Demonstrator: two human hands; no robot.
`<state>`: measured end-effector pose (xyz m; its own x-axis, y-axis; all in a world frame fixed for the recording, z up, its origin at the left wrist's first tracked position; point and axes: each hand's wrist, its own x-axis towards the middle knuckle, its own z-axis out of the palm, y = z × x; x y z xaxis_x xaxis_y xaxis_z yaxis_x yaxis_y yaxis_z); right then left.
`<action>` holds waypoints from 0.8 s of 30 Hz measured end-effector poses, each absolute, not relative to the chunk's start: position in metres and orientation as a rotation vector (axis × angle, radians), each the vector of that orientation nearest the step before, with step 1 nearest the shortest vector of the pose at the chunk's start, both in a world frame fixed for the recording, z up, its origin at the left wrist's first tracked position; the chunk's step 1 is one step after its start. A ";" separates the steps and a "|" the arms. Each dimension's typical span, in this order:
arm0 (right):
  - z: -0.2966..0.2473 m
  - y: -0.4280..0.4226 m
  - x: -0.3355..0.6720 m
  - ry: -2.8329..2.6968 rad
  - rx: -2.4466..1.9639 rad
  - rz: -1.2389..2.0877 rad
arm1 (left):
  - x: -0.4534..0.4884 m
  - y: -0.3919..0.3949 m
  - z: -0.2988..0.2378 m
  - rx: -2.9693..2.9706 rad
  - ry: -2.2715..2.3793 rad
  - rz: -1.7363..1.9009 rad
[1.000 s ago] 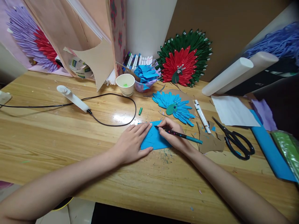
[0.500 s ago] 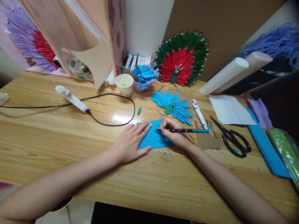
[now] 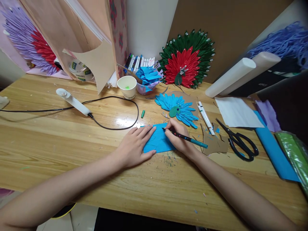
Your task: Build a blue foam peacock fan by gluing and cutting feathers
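A rectangular piece of blue paper (image 3: 157, 139) lies on the wooden table, with faint drawn lines on it. My left hand (image 3: 136, 144) rests flat on its left part, fingers stretched out and thumb apart. In my right hand (image 3: 178, 136) is a black, patterned marker (image 3: 192, 140) with a teal end, its tip at the paper's upper right part. Beyond the paper lies a blue paper peacock (image 3: 176, 110) with a green body. A small green marker cap (image 3: 143, 114) stands just above the paper's left side.
Black scissors (image 3: 240, 141) lie at right beside cardboard scraps (image 3: 215, 144) and two white markers (image 3: 205, 118). A paper cup (image 3: 127, 86) and a bowl of blue paper strips (image 3: 149, 78) stand behind. At left lies a white glue gun (image 3: 73, 102) with a looping black cord.
My right hand has turned slightly, and the marker's teal end has swung down toward me. Its tip has moved a little up the paper. My left hand stays in place.
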<state>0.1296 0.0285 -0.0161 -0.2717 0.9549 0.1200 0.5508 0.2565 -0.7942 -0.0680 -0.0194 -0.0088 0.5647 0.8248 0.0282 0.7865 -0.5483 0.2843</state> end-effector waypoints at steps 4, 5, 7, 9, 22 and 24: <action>-0.016 0.029 0.133 -1.913 -1.331 0.900 | -0.068 -0.019 -0.008 2.561 1.345 0.232; -0.016 0.029 0.134 -1.910 -1.316 0.914 | -0.068 -0.019 -0.008 2.560 1.346 0.227; -0.017 0.029 0.136 -1.904 -1.299 0.950 | -0.068 -0.019 -0.008 2.554 1.349 0.216; -0.017 0.030 0.137 -1.892 -1.287 0.996 | -0.068 -0.019 -0.008 2.551 1.349 0.212; -0.010 0.037 0.124 -1.583 -1.251 1.275 | -0.069 -0.020 -0.010 2.564 1.338 0.242; -0.013 0.037 0.121 -1.632 -1.292 1.200 | -0.069 -0.020 -0.010 2.570 1.334 0.249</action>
<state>0.1208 0.0374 -0.0130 -0.2364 0.9716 -0.0093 0.2988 0.0635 -0.9522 -0.0688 -0.0199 -0.0103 0.5701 0.8205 0.0423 0.7807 -0.5570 0.2834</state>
